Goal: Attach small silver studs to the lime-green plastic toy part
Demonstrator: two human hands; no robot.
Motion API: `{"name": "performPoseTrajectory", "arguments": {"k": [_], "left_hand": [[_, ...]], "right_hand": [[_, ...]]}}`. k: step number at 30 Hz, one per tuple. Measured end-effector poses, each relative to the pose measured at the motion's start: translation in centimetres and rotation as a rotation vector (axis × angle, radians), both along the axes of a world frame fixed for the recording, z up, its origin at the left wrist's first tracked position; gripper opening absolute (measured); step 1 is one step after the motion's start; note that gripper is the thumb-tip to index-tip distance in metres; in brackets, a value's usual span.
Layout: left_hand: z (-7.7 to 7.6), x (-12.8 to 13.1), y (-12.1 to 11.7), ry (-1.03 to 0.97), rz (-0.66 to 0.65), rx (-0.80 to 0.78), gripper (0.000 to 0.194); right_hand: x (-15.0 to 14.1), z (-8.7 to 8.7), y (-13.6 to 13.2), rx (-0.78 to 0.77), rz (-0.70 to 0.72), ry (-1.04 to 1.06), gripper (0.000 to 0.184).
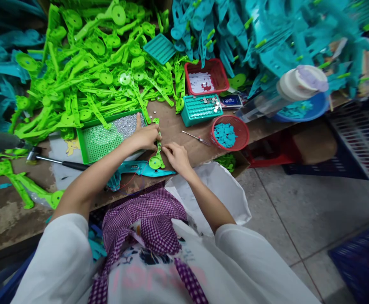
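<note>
Bare worktop (pixel 172 126) left a path between the right hand (pixel 177 157) and the teal basket (pixel 201 119); farther right, a thin tool (pixel 195 137) and round red basket (pixel 244 137) obstructed, while heaped green parts (pixel 86 80) blocked the far left.

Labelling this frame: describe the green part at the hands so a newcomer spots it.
On the bench, a green tray sits in front of a big heap of green parts. Right of the tray is one green part, between the left hand and right hand. Unlike the heaped ones, its round end overlaps a blue part.
</note>
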State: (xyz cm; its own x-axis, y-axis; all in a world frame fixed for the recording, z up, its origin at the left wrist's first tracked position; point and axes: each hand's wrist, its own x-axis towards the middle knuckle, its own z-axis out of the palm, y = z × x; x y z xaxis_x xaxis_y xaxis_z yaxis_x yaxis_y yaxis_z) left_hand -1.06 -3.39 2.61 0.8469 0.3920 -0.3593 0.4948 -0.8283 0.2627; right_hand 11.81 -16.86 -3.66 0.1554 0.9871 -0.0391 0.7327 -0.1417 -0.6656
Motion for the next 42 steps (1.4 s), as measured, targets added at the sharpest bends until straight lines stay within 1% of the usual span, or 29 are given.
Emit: {"name": "performPoseTrajectory", "arguments": {"k": [2, 4, 5, 8, 10, 13, 16, 19, 23, 30, 35, 37, 39, 42], "left_hand": [[-0.3, -0.4, 0.4, -0.027, -0.025, -0.034, 0.027], [-0.7, -1.0, 0.4, -0.097, -0.019, -0.041, 0.032], [-0.8, -1.2, 0.3, -0.147, -0.005, -0.033, 0.031], [-1.2, -2.0, -0.8, -0.296, 0.048, 0.012, 0.02], [-1.4, -2.3, -1.6, -0.356, 0.067, 0.032, 0.019], [-1.9, -2.6, -2.2, -0.4, 0.103, 0.052, 0.02], [-2.4, -2.7, -2.2, -0.408, 0.124, 0.061, 0.018], [-2.8, -2.8, -2.1, -0.413, 0.135, 0.056, 0.018], [-3.1, -2.9, -2.5, -0.454, 0.179, 0.057, 0.018], [-3.1, -3.0, -3.1, -0.474, 0.195, 0.072, 0.019], [-3.2, -2.7, -3.0, -0.458, 0.185, 0.089, 0.02], [-2.9, -2.8, -3.1, -0.444, 0.191, 0.104, 0.019], [-2.3, -3.3, -3.5, -0.432, 0.22, 0.12, 0.017], [-1.3, -5.4, -5.4, -0.419, 0.295, 0.136, 0.029]], "right_hand": [[0.0, 0.0, 0.4, -0.015, -0.039, 0.074, 0.026], [0.2, 0.1, 0.8, -0.035, -0.06, 0.147, 0.028], [0.2, 0.1, 0.9, -0.043, -0.065, 0.174, 0.029], [0.3, 0.0, 1.1, -0.047, -0.067, 0.221, 0.03], [0.2, 0.0, 1.1, -0.034, -0.07, 0.233, 0.029], [-0.1, 0.1, 1.0, -0.003, -0.079, 0.215, 0.029], [-0.2, 0.2, 0.9, 0.027, -0.105, 0.198, 0.028], [-0.3, 0.3, 0.8, 0.024, -0.126, 0.217, 0.028], [-0.1, 0.2, 0.9, 0.016, -0.111, 0.238, 0.027], [-0.1, -0.2, 0.9, 0.025, -0.149, 0.201, 0.025], [0.0, -0.2, 0.8, 0.028, -0.131, 0.202, 0.025], [0.1, -0.1, 0.9, 0.018, -0.114, 0.187, 0.026], [0.3, 0.2, 0.9, -0.008, -0.094, 0.163, 0.024], [0.5, 0.9, 1.0, -0.069, -0.079, 0.139, 0.022]]}}
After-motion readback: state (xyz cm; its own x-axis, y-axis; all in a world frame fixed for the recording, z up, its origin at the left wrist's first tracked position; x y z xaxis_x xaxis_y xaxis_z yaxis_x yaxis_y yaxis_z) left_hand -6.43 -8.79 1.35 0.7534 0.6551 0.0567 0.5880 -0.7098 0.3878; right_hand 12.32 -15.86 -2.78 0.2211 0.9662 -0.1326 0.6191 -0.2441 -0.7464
